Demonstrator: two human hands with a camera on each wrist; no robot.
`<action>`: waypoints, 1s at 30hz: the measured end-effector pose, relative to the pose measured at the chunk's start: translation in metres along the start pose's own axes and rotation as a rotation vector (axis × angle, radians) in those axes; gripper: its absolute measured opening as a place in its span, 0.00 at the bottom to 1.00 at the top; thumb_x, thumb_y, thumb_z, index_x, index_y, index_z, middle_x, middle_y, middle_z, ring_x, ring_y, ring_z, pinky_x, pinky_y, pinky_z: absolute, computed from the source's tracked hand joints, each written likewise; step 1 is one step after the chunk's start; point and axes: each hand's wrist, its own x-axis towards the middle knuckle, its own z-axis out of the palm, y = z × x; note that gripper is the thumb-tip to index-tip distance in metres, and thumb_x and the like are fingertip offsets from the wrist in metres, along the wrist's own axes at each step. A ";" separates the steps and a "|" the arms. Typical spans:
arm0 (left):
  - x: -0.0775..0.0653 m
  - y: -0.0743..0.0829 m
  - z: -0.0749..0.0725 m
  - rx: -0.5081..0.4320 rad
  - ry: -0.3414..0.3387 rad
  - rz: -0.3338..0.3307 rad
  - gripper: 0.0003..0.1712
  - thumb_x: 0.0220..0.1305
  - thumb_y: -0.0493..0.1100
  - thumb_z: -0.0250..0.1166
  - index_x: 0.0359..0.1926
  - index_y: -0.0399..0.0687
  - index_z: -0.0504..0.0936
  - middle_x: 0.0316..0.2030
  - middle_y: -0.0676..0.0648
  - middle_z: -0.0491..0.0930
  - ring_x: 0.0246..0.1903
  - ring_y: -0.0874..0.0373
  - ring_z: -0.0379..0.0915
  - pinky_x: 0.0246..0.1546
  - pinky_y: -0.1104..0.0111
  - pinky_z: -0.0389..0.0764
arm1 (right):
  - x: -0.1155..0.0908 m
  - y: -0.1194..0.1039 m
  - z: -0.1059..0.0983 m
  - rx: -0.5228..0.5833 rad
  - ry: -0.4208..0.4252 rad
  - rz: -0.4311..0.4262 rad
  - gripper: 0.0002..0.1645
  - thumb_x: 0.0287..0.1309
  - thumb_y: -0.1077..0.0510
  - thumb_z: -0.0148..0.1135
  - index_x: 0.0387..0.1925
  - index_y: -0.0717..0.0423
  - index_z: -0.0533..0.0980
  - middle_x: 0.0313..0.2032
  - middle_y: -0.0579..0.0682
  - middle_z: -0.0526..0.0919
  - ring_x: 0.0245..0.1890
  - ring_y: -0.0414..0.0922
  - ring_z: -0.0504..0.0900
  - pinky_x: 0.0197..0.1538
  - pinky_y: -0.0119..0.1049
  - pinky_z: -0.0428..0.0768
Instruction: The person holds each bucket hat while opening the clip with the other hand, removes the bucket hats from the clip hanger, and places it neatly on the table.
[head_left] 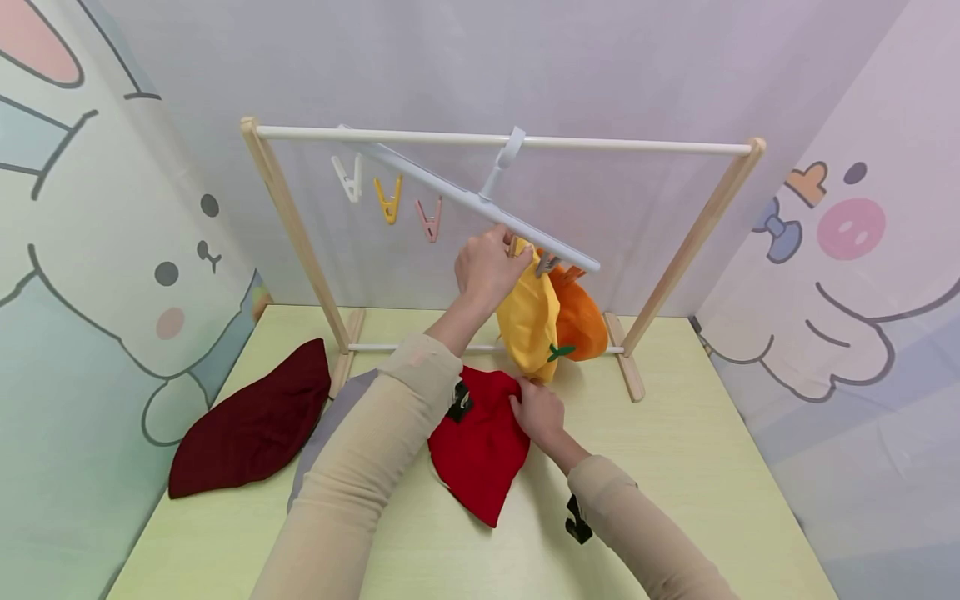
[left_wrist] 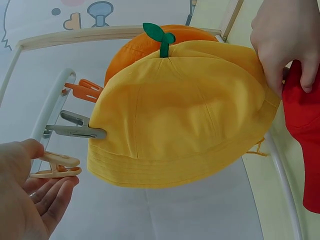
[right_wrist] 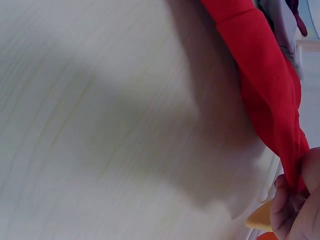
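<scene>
My left hand (head_left: 487, 265) pinches a peach clothespin (left_wrist: 59, 165) hanging from the white hanger (head_left: 450, 192). Beside it, a grey clothespin (left_wrist: 77, 126) grips the brim of a yellow bucket hat (left_wrist: 175, 115) with a green sprout on top. Behind that hat is an orange hat (head_left: 581, 321), held by an orange clothespin (left_wrist: 87, 91). Lower down, my right hand (head_left: 540, 412) pinches the edge of a red hat (head_left: 483, 450); the right wrist view shows the fabric gathered between thumb and fingers.
The tilted hanger hooks over the white rod (head_left: 637, 145) of a wooden rack (head_left: 690, 242). White, yellow (head_left: 388, 200) and pink clothespins hang at its left. A dark red hat (head_left: 251, 425) and a grey cloth item (head_left: 322, 433), partly behind my left arm, lie on the table (head_left: 675, 483).
</scene>
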 end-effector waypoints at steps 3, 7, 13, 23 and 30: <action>0.000 0.000 0.000 -0.003 0.004 0.004 0.16 0.51 0.60 0.56 0.28 0.55 0.72 0.16 0.55 0.71 0.16 0.61 0.66 0.15 0.72 0.64 | 0.000 0.002 0.000 -0.026 0.004 -0.012 0.14 0.48 0.51 0.60 0.37 0.51 0.74 0.23 0.51 0.73 0.16 0.51 0.72 0.14 0.40 0.67; -0.001 0.000 -0.001 0.000 0.006 0.007 0.16 0.51 0.61 0.56 0.28 0.55 0.72 0.14 0.54 0.70 0.15 0.60 0.66 0.15 0.72 0.64 | -0.001 0.003 0.001 -0.049 0.011 -0.025 0.14 0.47 0.51 0.60 0.38 0.50 0.73 0.24 0.51 0.72 0.14 0.51 0.71 0.14 0.40 0.67; -0.001 0.001 -0.001 0.002 0.009 0.007 0.16 0.51 0.60 0.56 0.29 0.55 0.72 0.14 0.54 0.70 0.15 0.60 0.66 0.14 0.72 0.63 | -0.002 0.005 0.004 -0.053 0.024 -0.039 0.15 0.46 0.52 0.61 0.38 0.51 0.73 0.25 0.51 0.72 0.14 0.51 0.71 0.14 0.41 0.68; 0.000 -0.001 0.001 0.001 0.007 -0.004 0.15 0.51 0.60 0.56 0.29 0.55 0.73 0.14 0.54 0.71 0.15 0.60 0.66 0.14 0.71 0.64 | -0.002 0.009 0.008 -0.043 -0.027 -0.034 0.20 0.47 0.52 0.61 0.44 0.51 0.72 0.30 0.52 0.73 0.17 0.52 0.73 0.16 0.42 0.69; 0.001 -0.001 0.001 0.002 0.010 -0.006 0.15 0.51 0.60 0.56 0.30 0.56 0.73 0.15 0.54 0.71 0.15 0.60 0.66 0.14 0.71 0.64 | -0.005 0.009 0.009 -0.040 -0.003 -0.056 0.23 0.46 0.50 0.61 0.47 0.49 0.71 0.33 0.52 0.74 0.21 0.50 0.74 0.18 0.41 0.70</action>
